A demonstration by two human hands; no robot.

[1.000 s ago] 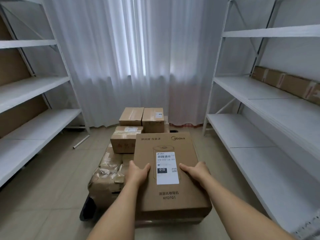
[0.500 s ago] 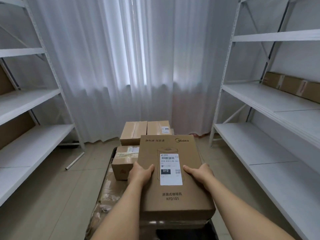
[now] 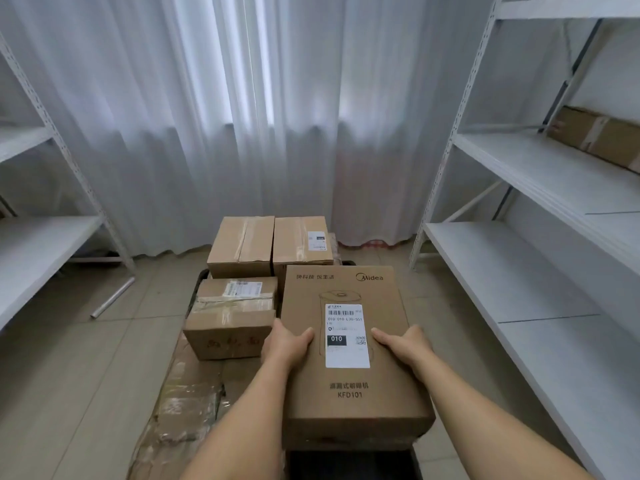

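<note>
A brown Midea cardboard box (image 3: 346, 403) with a white shipping label sits in front of me, above a dark cart. My left hand (image 3: 285, 342) grips its left side, thumb on the top face and fingers down over the edge. My right hand (image 3: 405, 342) grips the right side the same way. Whether the box rests on the stack below or hangs free cannot be told.
Three taped cartons (image 3: 232, 317) (image 3: 242, 244) (image 3: 301, 240) stand on the cart beyond and left of the held box, with plastic-wrapped parcels (image 3: 183, 407) lower left. White shelving (image 3: 519, 271) lines the right, white shelving (image 3: 38, 244) the left. A carton (image 3: 595, 136) lies on the right shelf. White curtains (image 3: 242, 116) hang behind.
The view has tilted up and the box has come higher, off the low stack seen a second ago. Both hands have kept their grip on its sides.
</note>
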